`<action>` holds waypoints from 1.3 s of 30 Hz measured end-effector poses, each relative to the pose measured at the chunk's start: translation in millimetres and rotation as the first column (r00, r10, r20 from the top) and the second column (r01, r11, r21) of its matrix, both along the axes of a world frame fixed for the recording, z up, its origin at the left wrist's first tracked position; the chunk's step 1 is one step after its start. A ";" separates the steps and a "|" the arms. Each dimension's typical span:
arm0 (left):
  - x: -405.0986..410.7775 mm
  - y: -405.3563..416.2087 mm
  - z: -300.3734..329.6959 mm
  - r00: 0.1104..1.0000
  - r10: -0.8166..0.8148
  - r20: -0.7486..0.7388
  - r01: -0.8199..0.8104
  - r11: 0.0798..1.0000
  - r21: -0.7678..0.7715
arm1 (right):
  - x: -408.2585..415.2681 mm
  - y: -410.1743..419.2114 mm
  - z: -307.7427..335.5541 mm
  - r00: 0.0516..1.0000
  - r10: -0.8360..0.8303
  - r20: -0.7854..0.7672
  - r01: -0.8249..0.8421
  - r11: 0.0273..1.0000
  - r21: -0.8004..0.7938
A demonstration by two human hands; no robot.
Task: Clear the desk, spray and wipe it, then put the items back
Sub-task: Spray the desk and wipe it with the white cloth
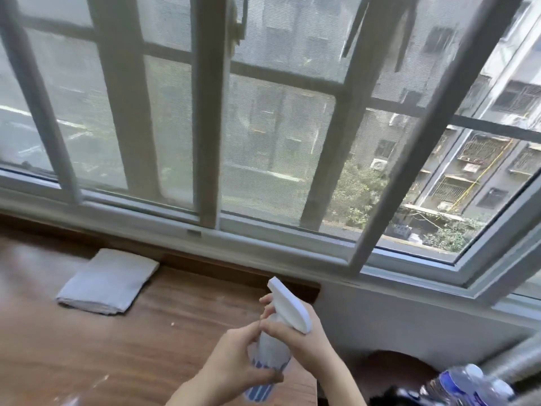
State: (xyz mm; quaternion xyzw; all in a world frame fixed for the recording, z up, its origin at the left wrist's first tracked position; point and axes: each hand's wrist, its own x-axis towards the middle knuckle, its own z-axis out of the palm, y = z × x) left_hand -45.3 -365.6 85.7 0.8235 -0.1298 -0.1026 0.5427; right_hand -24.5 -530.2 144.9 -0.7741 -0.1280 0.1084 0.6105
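Gripping one spray bottle [273, 351], two hands [234, 358] hover near one folded cloth [106, 281].

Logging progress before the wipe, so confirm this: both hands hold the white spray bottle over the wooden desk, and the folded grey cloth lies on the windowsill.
One detail is wrong. The head view shows the folded grey cloth lying on the wooden desk, below the windowsill, not on it. The rest stands: the left hand and right hand both hold the white spray bottle over the desk.

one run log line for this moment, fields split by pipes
phase: spray prep | left hand: grips spray bottle body | right hand: at its white head | folded cloth: on desk, untouched
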 end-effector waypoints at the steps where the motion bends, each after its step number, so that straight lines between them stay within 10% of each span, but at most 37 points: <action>1: -5.9 13.3 -1.2 1.000 0.002 -0.006 -0.002 1.000 -0.002 | -4.8 14.7 -1.6 1.000 -0.008 0.003 0.008 1.000 0.011; 25: -27.9 281.2 -40.8 0.771 0.632 -0.083 -0.585 0.754 0.299 | -29.0 165.7 -35.0 0.995 -0.034 0.096 0.034 0.999 -0.004; 39: 96.8 413.6 -92.6 0.760 0.626 -0.178 -0.480 0.723 0.497 | 0.3 282.5 -46.9 0.978 -0.207 0.026 0.209 0.973 -0.101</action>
